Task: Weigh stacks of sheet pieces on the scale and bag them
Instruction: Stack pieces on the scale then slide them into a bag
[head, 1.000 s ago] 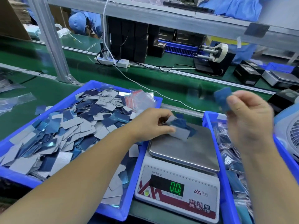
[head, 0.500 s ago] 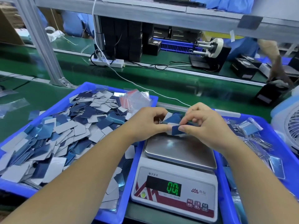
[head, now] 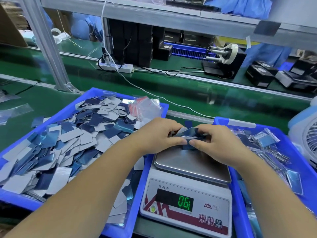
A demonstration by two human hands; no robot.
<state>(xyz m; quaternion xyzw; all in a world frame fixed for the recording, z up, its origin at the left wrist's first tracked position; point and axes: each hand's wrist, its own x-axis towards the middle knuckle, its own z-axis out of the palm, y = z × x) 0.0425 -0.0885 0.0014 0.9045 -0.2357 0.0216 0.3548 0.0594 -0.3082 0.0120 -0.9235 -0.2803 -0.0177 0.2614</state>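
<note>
Head view, green bench (head: 197,93), both hands gripping sheet pieces (head: 187,134) (over scale (head: 192,167))

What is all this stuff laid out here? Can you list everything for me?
scale: one, white with steel pan, front centre, green display lit
loose sheet pieces: many, blue and grey, in left tray
left tray: one, blue, left of scale
right tray: one, blue, right of scale, holds bagged pieces
empty bags: a bunch, clear with red strips, left tray's far corner
power strip: one, white, on green belt
fan: one, white, far right
stack of pieces: one, blue-grey, above pan
left hand: grips stack
right hand: grips stack
</note>
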